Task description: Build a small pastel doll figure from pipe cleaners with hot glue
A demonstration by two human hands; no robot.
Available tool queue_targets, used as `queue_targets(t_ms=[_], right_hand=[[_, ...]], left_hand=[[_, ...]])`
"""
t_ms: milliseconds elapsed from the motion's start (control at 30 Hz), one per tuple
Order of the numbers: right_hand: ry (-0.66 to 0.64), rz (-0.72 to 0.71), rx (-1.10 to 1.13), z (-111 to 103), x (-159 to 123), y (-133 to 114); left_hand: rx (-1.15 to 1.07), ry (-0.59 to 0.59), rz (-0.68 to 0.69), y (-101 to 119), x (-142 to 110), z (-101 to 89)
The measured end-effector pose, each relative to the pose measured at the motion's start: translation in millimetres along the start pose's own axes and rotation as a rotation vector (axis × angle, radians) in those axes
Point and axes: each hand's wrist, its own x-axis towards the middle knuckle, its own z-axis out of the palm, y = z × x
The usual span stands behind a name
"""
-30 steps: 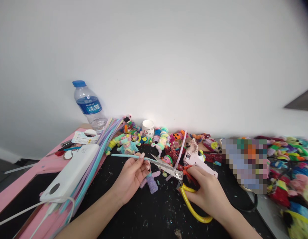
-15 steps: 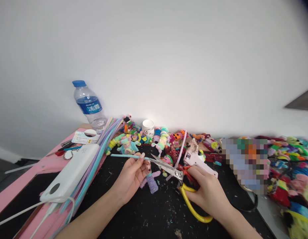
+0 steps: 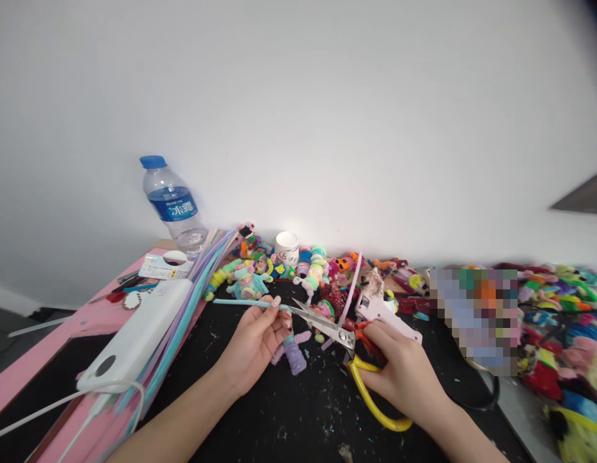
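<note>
Between its thumb and fingers my left hand (image 3: 257,344) pinches a light blue pipe cleaner (image 3: 235,302), whose long end points left. Just beneath those fingers is a purple figure of wound pipe cleaner (image 3: 295,357); whether the hand also touches it I cannot tell. My right hand (image 3: 397,366) is closed on the handles of a pair of scissors (image 3: 334,331) with yellow and red grips. The blades point left, slightly parted, their tips beside my left fingertips. A pale pink glue gun (image 3: 385,315) lies behind my right hand, near an upright lilac pipe cleaner (image 3: 352,289).
A bundle of pastel pipe cleaners (image 3: 175,341) and a white power strip (image 3: 139,334) lie at left. A water bottle (image 3: 175,206) leans on the wall. A white cup (image 3: 287,247) and several fuzzy figures (image 3: 247,280) line the back. More colourful pieces (image 3: 578,328) are piled at right.
</note>
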Motion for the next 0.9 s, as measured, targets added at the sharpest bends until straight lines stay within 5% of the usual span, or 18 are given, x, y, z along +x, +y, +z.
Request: queue_targets(t_ms=[600, 900], right_hand=[[0.022, -0.031, -0.057, -1, 1, 2], [0.077, 0.091, 0.012, -1, 0, 6]], left_hand=[[0.117, 0.02, 0.095, 1, 0, 2.3], [0.128, 0.011, 0.103, 1, -1, 1.1]])
